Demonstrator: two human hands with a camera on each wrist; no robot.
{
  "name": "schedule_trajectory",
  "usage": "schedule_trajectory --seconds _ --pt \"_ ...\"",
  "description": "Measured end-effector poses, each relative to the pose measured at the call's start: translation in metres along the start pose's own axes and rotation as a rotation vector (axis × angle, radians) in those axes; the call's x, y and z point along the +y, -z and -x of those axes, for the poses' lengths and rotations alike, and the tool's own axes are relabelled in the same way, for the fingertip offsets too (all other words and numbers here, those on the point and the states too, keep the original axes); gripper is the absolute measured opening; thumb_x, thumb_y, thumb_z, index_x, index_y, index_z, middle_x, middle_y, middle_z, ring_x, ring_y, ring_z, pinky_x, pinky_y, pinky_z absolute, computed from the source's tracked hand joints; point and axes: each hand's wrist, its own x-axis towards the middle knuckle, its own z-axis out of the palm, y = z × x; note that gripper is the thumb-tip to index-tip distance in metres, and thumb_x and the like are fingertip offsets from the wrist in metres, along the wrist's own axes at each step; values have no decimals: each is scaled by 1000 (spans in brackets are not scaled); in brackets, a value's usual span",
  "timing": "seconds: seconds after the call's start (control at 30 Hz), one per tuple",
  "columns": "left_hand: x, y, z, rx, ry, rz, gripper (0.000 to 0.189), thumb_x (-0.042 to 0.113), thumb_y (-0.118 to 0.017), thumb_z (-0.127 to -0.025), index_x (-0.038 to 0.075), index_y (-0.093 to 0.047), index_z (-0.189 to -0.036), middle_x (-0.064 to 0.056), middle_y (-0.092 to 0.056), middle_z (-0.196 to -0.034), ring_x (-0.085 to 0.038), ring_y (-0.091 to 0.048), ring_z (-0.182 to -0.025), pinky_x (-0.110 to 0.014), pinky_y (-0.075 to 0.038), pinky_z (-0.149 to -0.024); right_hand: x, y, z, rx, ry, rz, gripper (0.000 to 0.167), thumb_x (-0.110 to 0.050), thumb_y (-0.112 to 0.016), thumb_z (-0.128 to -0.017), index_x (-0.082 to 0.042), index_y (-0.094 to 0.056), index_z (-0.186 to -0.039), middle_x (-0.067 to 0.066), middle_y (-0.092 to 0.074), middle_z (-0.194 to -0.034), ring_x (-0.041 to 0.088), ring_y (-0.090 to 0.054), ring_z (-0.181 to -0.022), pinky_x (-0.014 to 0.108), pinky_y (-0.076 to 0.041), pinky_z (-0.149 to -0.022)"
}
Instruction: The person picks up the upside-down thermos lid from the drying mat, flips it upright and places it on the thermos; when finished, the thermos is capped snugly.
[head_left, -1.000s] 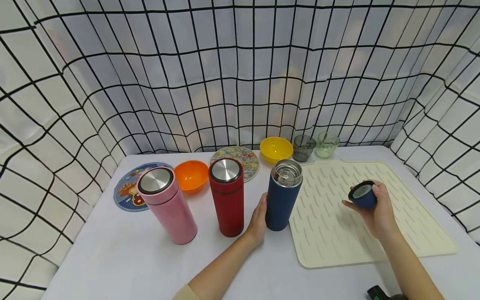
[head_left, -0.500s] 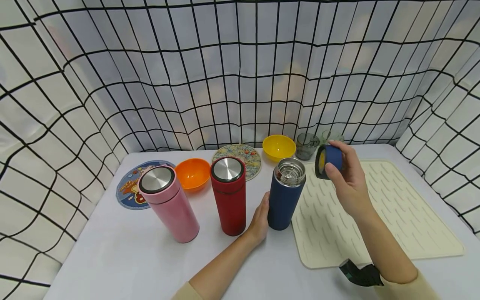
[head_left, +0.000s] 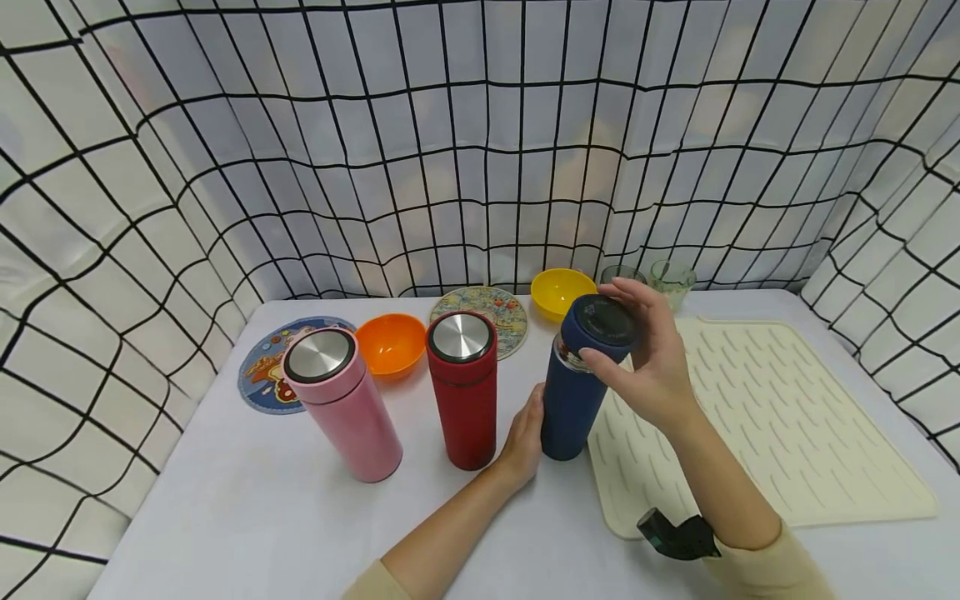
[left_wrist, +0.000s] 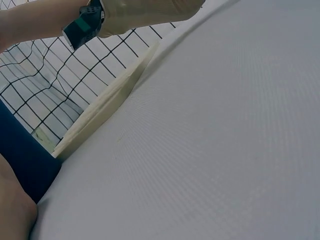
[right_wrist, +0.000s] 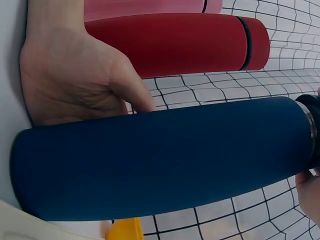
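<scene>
A dark blue thermos bottle [head_left: 570,408] stands upright on the white table. My left hand [head_left: 522,442] holds its lower left side, and in the right wrist view the thumb lies along the bottle wall. At the bottle's mouth, my right hand [head_left: 656,367] grips the blue lid [head_left: 600,325] between thumb and fingers. The lid sits tilted over the opening, with part of the silver rim showing below it. Just left of my left hand stands a red thermos [head_left: 465,400] with its lid on. The left wrist view catches only an edge of the blue bottle [left_wrist: 25,155].
A pink thermos [head_left: 348,417] stands further left. Behind are an orange bowl [head_left: 390,346], a yellow bowl [head_left: 561,292], two round mats, one of them patterned [head_left: 510,321], and two glasses, one greenish [head_left: 672,279]. A cream ridged mat [head_left: 780,442] lies right. Black-grid netting surrounds the table.
My right hand has brought the lid leftward from over the cream mat, turned it top-up, and set it at the bottle's mouth. The left hand has stayed on the bottle.
</scene>
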Motion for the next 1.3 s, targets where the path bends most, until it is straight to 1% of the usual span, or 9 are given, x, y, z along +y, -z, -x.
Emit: schedule_trajectory --seconds 0.1,0.17,0.37,0.53,0.7,0.87,1.0,1.1,1.3 --pt "3 -1 0 21 -33 -19 47 19 -10 -100 -5 -34 -134 -19 -45 -130 -28 -40 -120 -45 -26 -104 3 -4 3 -6 -42 22 72 15 -64 -71 7 -28 -133 14 -43 -130 28 -45 -114 29 -40 -95" --pt "13 -1 2 43 -62 -41 44 14 -13 -100 -6 -39 -129 -21 -49 -124 -30 -44 -115 -43 -31 -102 5 -7 5 -6 -68 26 72 17 -60 -72 4 -28 -135 14 -42 -131 27 -46 -114 28 -41 -95" --pt "38 -2 8 72 -91 -88 40 4 -17 -96 -10 -44 -122 -24 -53 -115 -34 -49 -107 -43 -37 -97 10 -12 15 20 -125 -23 65 10 -57 -76 -1 -32 -135 17 -41 -131 25 -49 -111 28 -45 -90" --pt "16 -4 3 111 -158 -131 39 4 -18 -96 -6 -45 -124 -21 -54 -118 -32 -49 -108 -42 -37 -97 18 -18 18 59 -59 -16 58 2 -61 -79 6 -33 -130 16 -41 -128 23 -51 -106 27 -46 -87" --pt "-2 -4 0 133 -242 -167 40 9 -18 -98 -1 -45 -126 -16 -54 -119 -27 -50 -109 -38 -38 -97 23 -25 22 103 -3 25 62 7 -63 -73 10 -31 -126 16 -38 -129 25 -50 -106 27 -45 -88" --pt "-5 -3 0 123 -254 -164 43 20 -16 -99 1 -43 -127 -15 -54 -120 -24 -50 -110 -39 -38 -97 24 -29 23 150 -40 4 74 1 -72 -72 4 -28 -131 13 -39 -128 24 -50 -106 27 -45 -89" --pt "-4 -3 0 132 -263 -175 44 22 -16 -100 0 -42 -128 -15 -54 -119 -25 -51 -109 -39 -38 -97 24 -29 21 150 -45 -72 67 -11 -66 -81 1 -28 -135 12 -43 -125 24 -49 -109 28 -42 -92" --pt "-3 -3 0 152 -278 -186 44 22 -17 -100 0 -44 -126 -15 -56 -117 -25 -52 -106 -39 -39 -95 24 -29 20 152 -43 -124 61 -11 -63 -84 4 -31 -133 14 -46 -121 25 -50 -106 28 -44 -90" --pt "-2 -4 1 157 -285 -206 42 20 -17 -100 0 -44 -124 -15 -56 -115 -23 -52 -106 -37 -40 -93 20 -30 20 187 -132 -134 70 -14 -74 -77 -2 -31 -131 12 -45 -119 22 -53 -102 27 -47 -85"
